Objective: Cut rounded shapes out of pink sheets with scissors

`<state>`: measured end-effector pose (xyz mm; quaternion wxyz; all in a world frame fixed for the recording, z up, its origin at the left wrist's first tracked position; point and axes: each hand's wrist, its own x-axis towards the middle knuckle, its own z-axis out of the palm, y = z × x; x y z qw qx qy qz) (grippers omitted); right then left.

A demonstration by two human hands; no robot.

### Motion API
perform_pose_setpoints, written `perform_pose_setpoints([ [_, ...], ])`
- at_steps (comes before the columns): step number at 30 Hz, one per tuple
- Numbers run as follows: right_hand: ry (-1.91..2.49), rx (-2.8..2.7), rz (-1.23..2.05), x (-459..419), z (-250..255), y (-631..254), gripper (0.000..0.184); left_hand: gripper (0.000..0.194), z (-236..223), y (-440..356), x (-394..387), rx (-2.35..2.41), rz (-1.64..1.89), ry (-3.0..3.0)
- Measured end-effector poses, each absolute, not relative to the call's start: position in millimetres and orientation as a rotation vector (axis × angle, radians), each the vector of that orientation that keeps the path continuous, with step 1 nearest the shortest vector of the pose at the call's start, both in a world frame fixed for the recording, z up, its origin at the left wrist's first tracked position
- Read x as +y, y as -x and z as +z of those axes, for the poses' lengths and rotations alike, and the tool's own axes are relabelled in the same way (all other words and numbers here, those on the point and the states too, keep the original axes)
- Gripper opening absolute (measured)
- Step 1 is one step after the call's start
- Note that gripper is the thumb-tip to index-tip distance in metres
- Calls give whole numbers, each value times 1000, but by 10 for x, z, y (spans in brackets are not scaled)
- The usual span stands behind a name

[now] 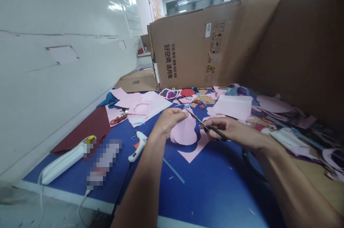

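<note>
My left hand (168, 122) pinches the upper left edge of a pink paper piece (185, 131) with a rounded, wavy outline. In my right hand (221, 127) is a pair of scissors with black handles (219, 133); the blades point up and left, over the top edge of the paper. A pink offcut (192, 152) with a curved inner edge trails below and to the right of the piece. Both hands are above the blue tabletop (204, 188). My right fingers partly cover the scissor handles.
A white glue gun (138, 145) lies left of my left forearm, its black cable running off the front edge. Beyond it are a white power strip (67, 160) and a dark red sheet (83, 131). Paper scraps (285, 134) are heaped at right. A large cardboard box (193, 48) stands behind.
</note>
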<state>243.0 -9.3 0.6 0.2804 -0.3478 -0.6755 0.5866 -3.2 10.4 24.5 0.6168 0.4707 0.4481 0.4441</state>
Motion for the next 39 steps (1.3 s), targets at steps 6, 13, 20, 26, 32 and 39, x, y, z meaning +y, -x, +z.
perform_pose_setpoints([
  [6, 997, -1836, 1546, -79, -3, -2472, 47, 18, 234, 46, 107, 1064, 982, -1135],
  [13, 1013, -1775, 1530, -91, 19, -2473, 51, 15, 241, 39, 127, 1112, 1056, -1141],
  [20, 1009, -1537, 1506, -46, -55, -2440, 50, 29, 236, 29, 208, 1185, 1358, -1005],
  [26, 957, -1484, 1426, -20, -56, -2405, 50, 48, 11, -110, 300, 1223, 1491, -784],
  [32, 961, -1345, 1355, -29, 62, -2313, 60, 49, -168, -185, 125, 1168, 1508, -579],
  [39, 896, -1284, 1401, -143, 227, -2148, 58, 42, -181, -195, -110, 783, 1327, -372],
])
